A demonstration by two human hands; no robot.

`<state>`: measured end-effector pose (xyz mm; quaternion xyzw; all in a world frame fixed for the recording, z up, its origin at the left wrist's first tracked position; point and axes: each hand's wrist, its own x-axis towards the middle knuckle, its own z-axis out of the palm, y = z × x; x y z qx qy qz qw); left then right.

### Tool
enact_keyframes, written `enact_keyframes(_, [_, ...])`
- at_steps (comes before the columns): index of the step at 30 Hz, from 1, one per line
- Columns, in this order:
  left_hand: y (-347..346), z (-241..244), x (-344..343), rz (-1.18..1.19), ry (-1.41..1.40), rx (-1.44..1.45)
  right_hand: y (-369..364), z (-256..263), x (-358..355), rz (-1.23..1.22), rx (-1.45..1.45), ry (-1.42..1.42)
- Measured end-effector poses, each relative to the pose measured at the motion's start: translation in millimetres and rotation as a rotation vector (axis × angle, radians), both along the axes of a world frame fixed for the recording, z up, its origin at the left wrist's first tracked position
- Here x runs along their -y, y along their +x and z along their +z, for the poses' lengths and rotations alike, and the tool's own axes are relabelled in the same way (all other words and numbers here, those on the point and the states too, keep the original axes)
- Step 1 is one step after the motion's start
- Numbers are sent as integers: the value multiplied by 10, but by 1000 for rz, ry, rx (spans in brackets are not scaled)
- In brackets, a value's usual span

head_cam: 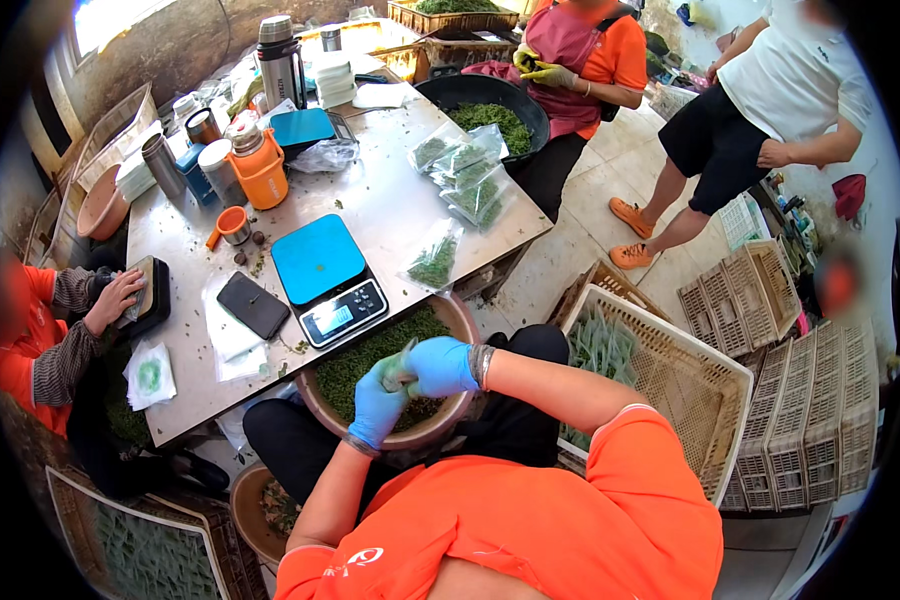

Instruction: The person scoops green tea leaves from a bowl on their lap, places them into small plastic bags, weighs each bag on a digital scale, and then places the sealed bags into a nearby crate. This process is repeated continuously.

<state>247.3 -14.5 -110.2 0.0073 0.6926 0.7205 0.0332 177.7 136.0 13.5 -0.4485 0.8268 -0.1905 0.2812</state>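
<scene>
Both my hands wear blue gloves and meet above a round tub [465,409] of small green leaves [352,375]. Between them is a clear plastic bag [399,373] with something green in it. My left hand [379,401] grips its near side, and my right hand [439,367] closes on its other side. On the table just beyond lie a digital scale with a blue top [319,259], its display lit and its top bearing only a speck, a dark phone [253,305] on white sheets, and a filled clear bag [433,259] at the edge.
More filled bags [472,180] lie on the metal table [390,202], with an orange flask [259,172] farther left. A crate [675,382] of bags stands at my right, another [150,555] at lower left. One co-worker sits left, another sits beyond the table; a person stands at upper right.
</scene>
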Motion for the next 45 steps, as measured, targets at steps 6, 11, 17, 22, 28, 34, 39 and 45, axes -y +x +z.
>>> enact_keyframes(6, [-58,347,-101,-79,-143,-47,11,-206,-54,-261,-148,11])
enact_keyframes(11, [-182,555,-24,-14,51,45,-38,-135,-356,-495,-331,-601])
enact_keyframes(17, [-457,1032,-77,-483,-22,269,-210,-424,-623,-576,636,-714])
enact_keyframes(22, [-1530,1466,-155,-432,-505,106,48,-570,-923,-940,656,-874])
enact_keyframes(28, [-2388,546,-774,-219,-1144,-143,445,-435,-1110,-867,323,-942])
enact_keyframes(34, [-2026,1419,22,-68,-579,-101,843,16,-3410,-1662,-378,-529])
enact_keyframes(39, [-2137,956,1762,-111,-710,-92,1327,-1102,-4798,-1952,-501,-357])
enact_keyframes(45, [-1649,884,1690,10,-664,-17,1355,-2110,-5212,-2131,-435,15])
